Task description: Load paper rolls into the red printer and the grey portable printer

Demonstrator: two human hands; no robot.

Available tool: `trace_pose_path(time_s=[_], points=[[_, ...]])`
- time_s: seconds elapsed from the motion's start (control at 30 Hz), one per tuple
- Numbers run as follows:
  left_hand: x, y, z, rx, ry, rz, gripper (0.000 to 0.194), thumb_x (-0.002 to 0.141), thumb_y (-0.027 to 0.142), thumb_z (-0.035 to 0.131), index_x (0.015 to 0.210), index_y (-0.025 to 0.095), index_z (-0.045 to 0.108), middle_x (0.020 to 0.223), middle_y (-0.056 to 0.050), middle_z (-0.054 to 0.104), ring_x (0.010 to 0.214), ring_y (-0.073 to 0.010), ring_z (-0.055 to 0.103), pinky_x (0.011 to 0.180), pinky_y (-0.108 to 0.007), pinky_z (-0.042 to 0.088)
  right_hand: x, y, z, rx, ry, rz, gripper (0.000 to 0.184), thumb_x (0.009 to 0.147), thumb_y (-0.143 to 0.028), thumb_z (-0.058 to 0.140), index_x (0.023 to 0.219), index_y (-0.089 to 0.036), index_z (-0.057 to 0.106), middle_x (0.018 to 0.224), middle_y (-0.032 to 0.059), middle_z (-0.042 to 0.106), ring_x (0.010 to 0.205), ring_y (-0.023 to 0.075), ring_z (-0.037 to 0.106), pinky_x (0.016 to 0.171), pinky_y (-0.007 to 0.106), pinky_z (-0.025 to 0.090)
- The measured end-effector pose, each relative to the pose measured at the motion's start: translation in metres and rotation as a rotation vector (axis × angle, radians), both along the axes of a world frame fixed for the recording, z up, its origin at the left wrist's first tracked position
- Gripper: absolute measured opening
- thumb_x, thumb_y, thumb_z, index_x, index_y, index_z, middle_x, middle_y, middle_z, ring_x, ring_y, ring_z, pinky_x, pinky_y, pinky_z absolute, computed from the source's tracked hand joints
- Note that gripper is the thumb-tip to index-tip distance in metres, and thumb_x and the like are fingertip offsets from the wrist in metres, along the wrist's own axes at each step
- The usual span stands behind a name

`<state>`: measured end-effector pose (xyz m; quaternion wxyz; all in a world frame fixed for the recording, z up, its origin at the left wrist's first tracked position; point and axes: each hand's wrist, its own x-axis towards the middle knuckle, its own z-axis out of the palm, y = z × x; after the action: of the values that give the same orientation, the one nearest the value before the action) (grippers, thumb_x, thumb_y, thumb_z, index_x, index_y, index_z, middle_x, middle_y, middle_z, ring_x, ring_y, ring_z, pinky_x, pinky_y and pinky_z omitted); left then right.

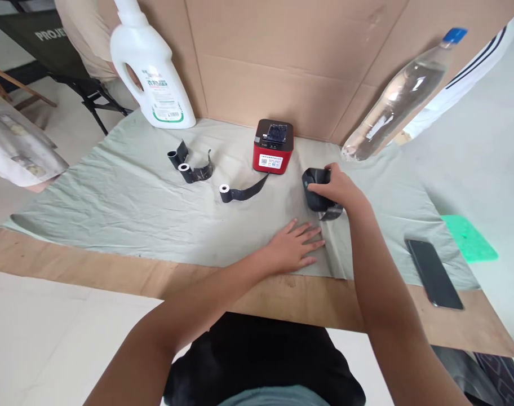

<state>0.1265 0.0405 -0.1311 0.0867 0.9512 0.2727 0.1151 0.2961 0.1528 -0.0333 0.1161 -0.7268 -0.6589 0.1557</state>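
Observation:
My right hand (335,189) grips a small black boxy device (314,200), which looks like a portable receipt printer, by its far and right sides. A dark paper strip (332,213) sticks out at its near right side. On the cloth just nearer to me, my left hand (294,248) lies flat with its fingers spread, holding nothing. A red and black box-shaped device (273,148) with a white label stands left of the black one. Small dark paper rolls (225,194) with loose tails lie farther left; another roll (188,172) rests beside a dark tube-like roll (173,158).
A grey-green cloth (125,208) covers most of the wooden table (113,265). A cardboard panel (278,67) stands behind, with a white jug (155,73) and a clear bottle (396,101) in front. A phone (434,273) and a green sheet (470,239) are at right.

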Motion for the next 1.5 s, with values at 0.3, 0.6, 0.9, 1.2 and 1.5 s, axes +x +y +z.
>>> trace_pose_path(time_s=[0.3,0.6,0.9,1.2,1.5], points=[[-0.001,-0.007,0.008,-0.142,0.098,-0.037,0.057,0.107,0.051,0.028,0.159,0.031,0.033,0.17,0.004,0.025,0.159,-0.0306,0.016,0.127,-0.063,0.013,0.039,0.101,-0.025,0.188,-0.057,-0.072,0.094,0.073,-0.054,0.067,0.156,-0.017,0.043,0.146,0.0172,0.058,0.134,0.0402,0.051,0.108,0.051,0.043],[-0.001,-0.008,0.007,-0.165,0.103,-0.037,0.056,0.107,0.051,0.025,0.159,0.033,0.034,0.17,0.006,0.024,0.16,-0.0301,0.015,0.128,-0.061,0.012,0.05,0.134,-0.046,0.121,-0.121,-0.085,0.09,0.076,-0.062,0.066,0.156,-0.023,0.045,0.139,0.0179,0.06,0.125,0.0391,0.056,0.103,0.052,0.046],[-0.002,-0.008,0.008,-0.14,0.095,-0.035,0.057,0.107,0.053,0.026,0.159,0.032,0.034,0.169,0.005,0.025,0.16,-0.03,0.015,0.128,-0.062,0.014,0.055,0.133,-0.047,0.134,-0.138,0.013,0.085,0.079,-0.061,0.062,0.154,-0.025,0.046,0.131,0.0146,0.063,0.114,0.0344,0.06,0.1,0.046,0.047],[-0.003,-0.008,0.006,-0.142,0.088,-0.036,0.057,0.107,0.053,0.025,0.16,0.033,0.033,0.17,0.006,0.024,0.16,-0.0298,0.015,0.128,-0.06,0.012,0.042,0.129,-0.045,0.149,-0.155,-0.087,0.088,0.079,-0.066,0.061,0.155,-0.025,0.046,0.131,0.0164,0.062,0.117,0.0367,0.059,0.098,0.049,0.048],[-0.002,-0.011,0.011,-0.159,0.107,-0.035,0.058,0.107,0.051,0.025,0.16,0.028,0.032,0.17,0.005,0.024,0.16,-0.0311,0.013,0.128,-0.062,0.015,0.031,0.126,-0.041,0.129,-0.166,-0.06,0.082,0.079,-0.067,0.059,0.15,-0.026,0.051,0.132,0.0196,0.061,0.117,0.039,0.06,0.099,0.05,0.048]])
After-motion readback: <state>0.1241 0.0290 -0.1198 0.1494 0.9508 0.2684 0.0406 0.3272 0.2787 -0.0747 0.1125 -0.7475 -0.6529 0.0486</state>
